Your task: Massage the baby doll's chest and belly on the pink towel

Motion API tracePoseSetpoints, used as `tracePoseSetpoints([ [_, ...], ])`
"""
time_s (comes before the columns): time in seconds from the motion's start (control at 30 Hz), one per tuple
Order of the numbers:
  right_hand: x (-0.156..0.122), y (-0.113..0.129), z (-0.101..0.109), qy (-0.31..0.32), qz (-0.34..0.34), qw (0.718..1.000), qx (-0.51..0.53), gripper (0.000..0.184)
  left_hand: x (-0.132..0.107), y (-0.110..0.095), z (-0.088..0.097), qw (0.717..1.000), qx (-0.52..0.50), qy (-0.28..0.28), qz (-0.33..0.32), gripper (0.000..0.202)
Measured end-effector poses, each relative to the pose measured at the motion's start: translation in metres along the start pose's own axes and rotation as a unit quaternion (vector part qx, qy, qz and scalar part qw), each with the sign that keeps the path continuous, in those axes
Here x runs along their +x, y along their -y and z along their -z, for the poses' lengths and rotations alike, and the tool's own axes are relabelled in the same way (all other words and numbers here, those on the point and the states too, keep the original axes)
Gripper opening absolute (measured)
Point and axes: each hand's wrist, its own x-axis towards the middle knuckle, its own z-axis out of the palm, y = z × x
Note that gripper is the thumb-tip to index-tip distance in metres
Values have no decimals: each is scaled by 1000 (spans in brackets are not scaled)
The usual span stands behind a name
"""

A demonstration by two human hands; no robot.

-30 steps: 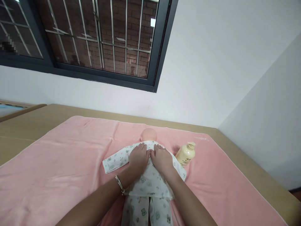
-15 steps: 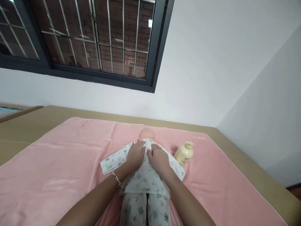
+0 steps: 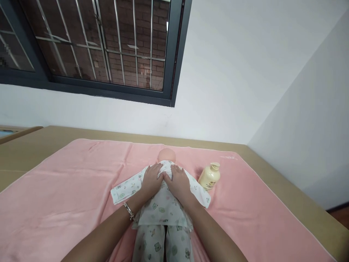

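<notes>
The left hand (image 3: pixel 151 181) and right hand (image 3: pixel 179 183) lay flat on the doll (image 3: pixel 163 209), fingers slightly apart, thumbs nearly meeting. The doll lay on a pink blanket (image 3: pixel 253 214) (a cream bottle (image 3: pixel 209 177) just beside its sleeve (image 3: pixel 202 195)).

At lower centre, the doll's head (image 3: pixel 167 155) looked like smooth plastic, and its printed clothes (image 3: pixel 163 213) were thin, matt cloth. The pink blanket (image 3: pixel 68 193) had a soft, fleecy surface. Right of centre, the bottle (image 3: pixel 209 177) was glossy plastic; at lower left, the bracelet (image 3: pixel 128 210) was shiny metal. The boards (image 3: pixel 43 145) at mid-left resembled smooth wood. At upper left, polished metal bars (image 3: pixel 135 36) crossed rough brick (image 3: pixel 143 22).
</notes>
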Motion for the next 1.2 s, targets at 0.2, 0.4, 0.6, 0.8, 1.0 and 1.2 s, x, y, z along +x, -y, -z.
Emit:
tracePoseSetpoints([
  [0.2,3,0,-1,-19,-5,1000,-8,60,7,6,0,999,-38,1,-2,38],
  [0.4,4,1,-2,-25,-11,1000,-12,54,9,4,1,998,-56,-4,3,37],
  [0.6,4,2,0,-34,-11,999,-15,48,6,5,-3,998,-61,-20,9,39],
  [0.8,3,1,-4,-38,-17,999,-27,56,8,3,-7,997,-74,-21,17,40],
  [1.0,7,-3,-1,-22,-16,1000,-8,52,8,-8,-5,997,-58,-19,44,43],
  [1.2,7,-4,0,-28,-18,999,-3,51,6,-12,-2,998,-47,-15,39,45],
])
